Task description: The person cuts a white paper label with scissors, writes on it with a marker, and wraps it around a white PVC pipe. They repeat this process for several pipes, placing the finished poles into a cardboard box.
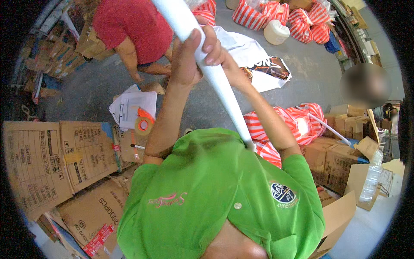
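A long white roll (221, 86), smooth like rolled sheet or a tube, slants from the top edge down to the chest of my green shirt. Around its upper part, my left hand (187, 60) is closed from the left side, thumb up along it. My right hand (217, 51) wraps it from the right, just beside the left, with fingers over the front. Beyond the hands, a white sheet with a dark printed end (267, 71) lies on the grey floor. What the roll is made of I cannot make out.
A person in a red shirt (129, 30) bends at the far left. Red-and-white striped bundles (254, 15) and a white jug (276, 32) stand at the back. Cartons (34, 159) flank me on both sides. Papers (140, 105) and a tape dispenser (144, 123) lie at left.
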`<action>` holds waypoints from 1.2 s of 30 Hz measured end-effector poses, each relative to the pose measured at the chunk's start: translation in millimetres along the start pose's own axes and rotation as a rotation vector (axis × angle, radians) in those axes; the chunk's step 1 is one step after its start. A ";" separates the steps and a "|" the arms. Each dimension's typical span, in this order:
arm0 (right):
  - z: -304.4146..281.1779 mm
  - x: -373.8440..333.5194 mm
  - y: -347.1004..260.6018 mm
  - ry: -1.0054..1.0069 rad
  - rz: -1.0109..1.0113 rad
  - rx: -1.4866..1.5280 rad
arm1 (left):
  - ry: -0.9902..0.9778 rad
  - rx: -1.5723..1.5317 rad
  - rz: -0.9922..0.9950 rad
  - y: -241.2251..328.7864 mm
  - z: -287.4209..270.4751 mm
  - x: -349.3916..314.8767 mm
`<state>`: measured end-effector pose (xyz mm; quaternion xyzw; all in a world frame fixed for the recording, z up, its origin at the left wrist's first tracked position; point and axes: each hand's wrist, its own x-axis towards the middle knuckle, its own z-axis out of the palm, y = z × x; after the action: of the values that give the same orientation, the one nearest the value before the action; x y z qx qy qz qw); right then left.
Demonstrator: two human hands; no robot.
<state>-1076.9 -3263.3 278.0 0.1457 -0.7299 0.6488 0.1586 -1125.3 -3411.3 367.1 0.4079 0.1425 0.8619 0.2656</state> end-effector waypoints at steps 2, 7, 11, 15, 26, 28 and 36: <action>9.6 -11.2 8.6 0.005 -0.058 0.084 | 0.232 0.243 -0.008 -0.8 14.9 -2.3; -5.7 -99.7 52.7 -0.083 1.004 0.881 | 0.174 0.072 0.108 33.3 23.4 -19.3; -30.6 -127.4 109.3 -0.245 0.980 0.936 | 0.259 0.277 0.198 69.0 45.5 -36.8; -4.4 -75.4 53.4 -0.176 0.695 0.691 | 0.557 0.441 0.165 52.7 34.7 -72.8; 4.8 -23.6 29.2 -0.061 0.643 0.908 | 0.943 0.896 0.290 72.2 13.5 -126.5; 10.4 -33.2 50.1 -0.112 0.527 0.818 | 0.955 0.860 0.306 76.3 9.2 -122.6; 22.8 -29.0 -0.2 -0.078 0.313 0.090 | 0.948 1.126 0.441 137.5 15.3 -158.1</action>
<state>-1051.4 -3285.8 263.6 0.0623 -0.7195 0.6914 0.0203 -1077.1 -3614.1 341.0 0.0874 0.5738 0.7752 -0.2495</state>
